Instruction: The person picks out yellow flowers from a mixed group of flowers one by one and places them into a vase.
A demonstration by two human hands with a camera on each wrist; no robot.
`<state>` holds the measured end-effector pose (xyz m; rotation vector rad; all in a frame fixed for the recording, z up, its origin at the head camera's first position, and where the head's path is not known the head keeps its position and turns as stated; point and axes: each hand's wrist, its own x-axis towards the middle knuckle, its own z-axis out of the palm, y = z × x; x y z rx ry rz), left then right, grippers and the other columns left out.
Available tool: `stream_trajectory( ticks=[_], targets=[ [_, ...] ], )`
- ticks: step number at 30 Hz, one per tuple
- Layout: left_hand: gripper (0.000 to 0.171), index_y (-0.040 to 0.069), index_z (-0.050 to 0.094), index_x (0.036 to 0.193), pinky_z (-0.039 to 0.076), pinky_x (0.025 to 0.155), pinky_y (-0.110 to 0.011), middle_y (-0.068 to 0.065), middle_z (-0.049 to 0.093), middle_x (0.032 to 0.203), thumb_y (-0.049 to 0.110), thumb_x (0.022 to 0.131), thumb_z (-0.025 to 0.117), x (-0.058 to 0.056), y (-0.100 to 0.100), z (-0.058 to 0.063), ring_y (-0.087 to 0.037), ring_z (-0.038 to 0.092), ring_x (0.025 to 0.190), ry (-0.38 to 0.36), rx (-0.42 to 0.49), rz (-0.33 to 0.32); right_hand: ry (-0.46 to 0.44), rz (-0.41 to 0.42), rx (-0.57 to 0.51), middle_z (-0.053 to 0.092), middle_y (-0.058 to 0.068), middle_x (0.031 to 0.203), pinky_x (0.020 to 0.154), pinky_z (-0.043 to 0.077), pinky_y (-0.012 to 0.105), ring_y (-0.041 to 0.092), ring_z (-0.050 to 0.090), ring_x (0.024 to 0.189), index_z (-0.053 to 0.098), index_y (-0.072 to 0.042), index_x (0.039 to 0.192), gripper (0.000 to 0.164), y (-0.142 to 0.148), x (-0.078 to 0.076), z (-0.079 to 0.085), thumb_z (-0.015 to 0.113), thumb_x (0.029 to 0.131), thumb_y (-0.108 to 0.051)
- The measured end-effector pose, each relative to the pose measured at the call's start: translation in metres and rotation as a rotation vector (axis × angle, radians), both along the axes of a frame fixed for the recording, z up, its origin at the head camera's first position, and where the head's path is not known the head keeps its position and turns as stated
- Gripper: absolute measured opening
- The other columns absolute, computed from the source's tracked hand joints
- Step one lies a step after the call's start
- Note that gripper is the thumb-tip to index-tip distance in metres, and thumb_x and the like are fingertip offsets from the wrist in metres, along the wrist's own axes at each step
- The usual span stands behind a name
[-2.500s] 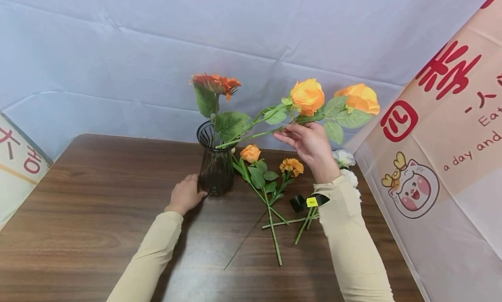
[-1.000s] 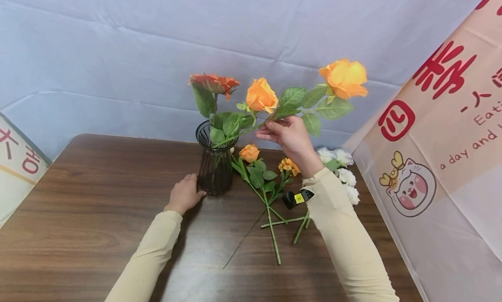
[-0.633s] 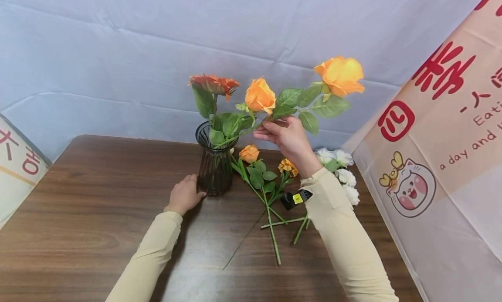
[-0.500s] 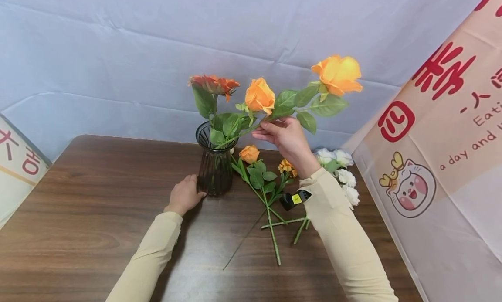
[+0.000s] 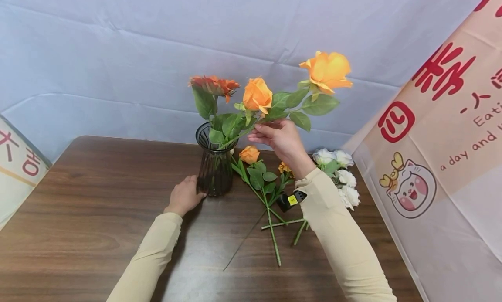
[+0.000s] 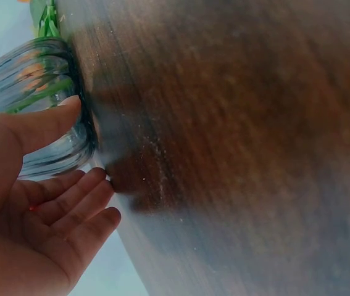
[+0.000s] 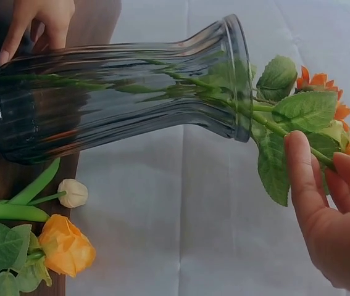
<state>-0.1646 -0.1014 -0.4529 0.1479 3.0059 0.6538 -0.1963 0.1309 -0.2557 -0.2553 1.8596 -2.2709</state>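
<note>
A tall, ribbed vase of smoky glass (image 5: pixel 215 173) stands on the table, holding an orange-red flower (image 5: pixel 215 85) upright. My left hand (image 5: pixel 183 196) rests low against its left side. In the left wrist view its thumb (image 6: pixel 45 126) overlaps the glass, and the relaxed fingers lie beyond. My right hand (image 5: pixel 284 138) pinches a green, branching rose stem (image 7: pixel 273 126) between thumb and fingers, just outside the mouth. This stem carries an orange bud (image 5: pixel 257 95) and a larger, fuller orange rose (image 5: pixel 327 73). It leans far right, its lower end inside the vase, seen through the glass in the right wrist view.
Right of the vase, an orange rose (image 5: pixel 249 154) and other flowers lie on the brown table (image 5: pixel 98 215), their green stems (image 5: pixel 273 236) crossing toward me. White flowers (image 5: pixel 347 180) lie near the right wall. A white bud (image 7: pixel 73 193) shows beside the vase. Pale cloth hangs behind.
My right hand has moved left toward the vase, bringing the roses along; the larger rose has risen and come left. The left hand and the vase stay in place.
</note>
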Motion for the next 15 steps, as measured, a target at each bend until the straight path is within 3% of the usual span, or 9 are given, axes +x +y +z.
stream_trajectory(
  ticks=[15],
  targets=[
    [0.062, -0.011, 0.044, 0.124, 0.043, 0.085, -0.051, -0.026, 0.051, 0.117, 0.028, 0.082, 0.068, 0.001, 0.000, 0.000, -0.042, 0.054, 0.100, 0.001, 0.004, -0.001, -0.016, 0.010, 0.095, 0.060, 0.027, 0.086, 0.080, 0.051, 0.041, 0.023, 0.065, 0.071, 0.051, 0.021, 0.109, 0.023, -0.014, -0.001, -0.010, 0.047, 0.090, 0.009]
  ],
)
